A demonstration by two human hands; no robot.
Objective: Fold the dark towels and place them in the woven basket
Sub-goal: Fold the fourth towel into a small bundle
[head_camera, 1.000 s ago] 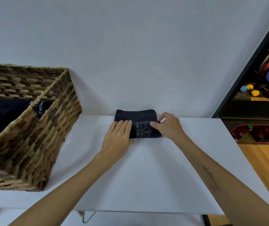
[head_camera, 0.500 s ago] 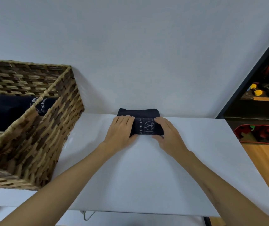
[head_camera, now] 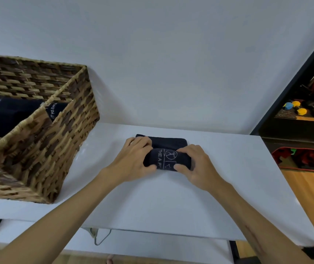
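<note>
White table: both hands grip folded towel; woven basket left.

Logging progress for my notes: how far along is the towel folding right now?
Done: folded dark towels already lie in the woven basket. In hand: the left hand and right hand grip a folded dark towel on the white table. Left: moving it into the basket.

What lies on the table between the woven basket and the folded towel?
Only bare white table, seen in the head view, between the basket and the towel.
</note>
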